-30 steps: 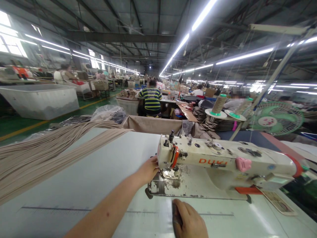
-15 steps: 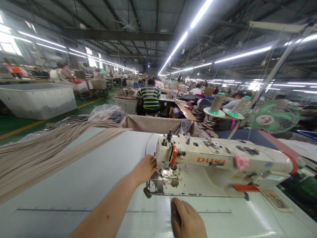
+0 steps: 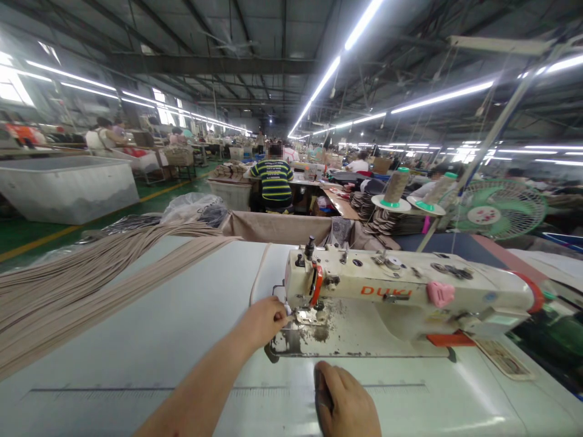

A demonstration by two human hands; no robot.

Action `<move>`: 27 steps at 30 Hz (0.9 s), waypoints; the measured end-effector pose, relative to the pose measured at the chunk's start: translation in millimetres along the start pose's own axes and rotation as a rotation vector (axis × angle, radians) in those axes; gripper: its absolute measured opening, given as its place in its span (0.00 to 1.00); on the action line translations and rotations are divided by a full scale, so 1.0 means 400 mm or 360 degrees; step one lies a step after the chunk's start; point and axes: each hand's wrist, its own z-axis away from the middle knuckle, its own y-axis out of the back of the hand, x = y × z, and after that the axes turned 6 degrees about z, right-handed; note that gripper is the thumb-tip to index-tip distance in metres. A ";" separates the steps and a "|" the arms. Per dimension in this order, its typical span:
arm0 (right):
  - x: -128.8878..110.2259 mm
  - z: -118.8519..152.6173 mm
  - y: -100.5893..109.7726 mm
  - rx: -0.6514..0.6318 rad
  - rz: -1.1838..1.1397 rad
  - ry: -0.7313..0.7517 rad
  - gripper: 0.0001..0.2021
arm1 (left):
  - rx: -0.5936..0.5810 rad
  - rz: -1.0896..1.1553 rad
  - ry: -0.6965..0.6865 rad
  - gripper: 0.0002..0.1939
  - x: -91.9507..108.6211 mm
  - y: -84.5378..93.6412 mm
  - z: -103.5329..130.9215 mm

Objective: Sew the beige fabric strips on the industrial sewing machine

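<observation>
My left hand (image 3: 265, 321) is closed at the needle end of the white sewing machine (image 3: 401, 285), its fingers pinched by the presser foot (image 3: 310, 315). A thin beige strip (image 3: 259, 273) curves across the table behind that hand; what the fingertips pinch is too small to make out. Near the front edge, my right hand (image 3: 348, 400) has its fingers curled round a dark, flat object (image 3: 323, 397), resting on the pale table below the machine bed. Long beige strips (image 3: 113, 285) lie in a bundle along the table's left side.
A fabric-lined bin (image 3: 277, 227) stands behind the table. Two thread cones (image 3: 395, 188) and a green fan (image 3: 501, 209) are at the right. A person in a striped shirt (image 3: 273, 180) sits ahead. A large white tub (image 3: 68, 185) stands at the left.
My left hand has drawn slightly left and down from the needle area, and more of the beige strip shows behind it, shifted left. My right hand has barely moved.
</observation>
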 end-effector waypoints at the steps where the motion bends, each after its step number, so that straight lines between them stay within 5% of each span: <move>1: 0.002 -0.002 0.003 -0.0017 -0.0003 0.0012 0.21 | 0.0010 0.0006 0.0017 0.06 0.006 -0.004 0.007; 14: -0.004 -0.003 0.014 -0.0002 -0.0010 0.0026 0.21 | 0.0128 -0.0012 0.0277 0.04 0.102 -0.068 0.089; 27: -0.006 0.006 -0.010 0.0125 -0.0048 0.0019 0.21 | -0.0006 -0.0124 0.0295 0.14 0.159 -0.117 0.128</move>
